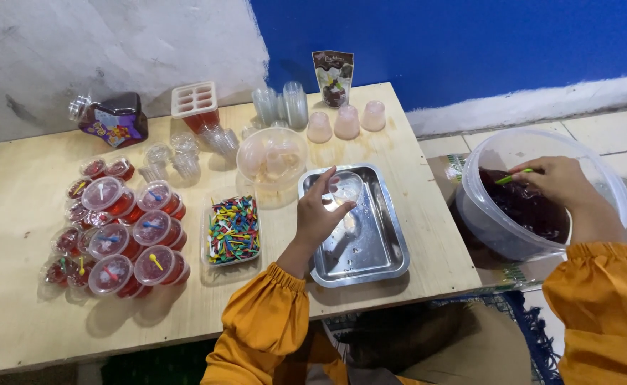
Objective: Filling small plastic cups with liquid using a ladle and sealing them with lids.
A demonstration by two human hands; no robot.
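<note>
Head view, left hand (318, 217) fingers clamped on upright clear cup (345, 187) above steel tray (370, 258) on bench (35, 314), right hand (559, 178) fingers pinching green spoon (513, 177), lying roughly level, pointing left, in tub (613, 185), lidded cups (124, 235), spoon box (232, 229) nearby.

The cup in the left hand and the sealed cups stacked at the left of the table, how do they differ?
The cup in the left hand is clear, empty and lidless, held over the steel tray. The sealed cups hold red filling, wear lids with small coloured spoons on top, and sit stacked on the wooden table. Both look like small clear plastic cups.
</note>
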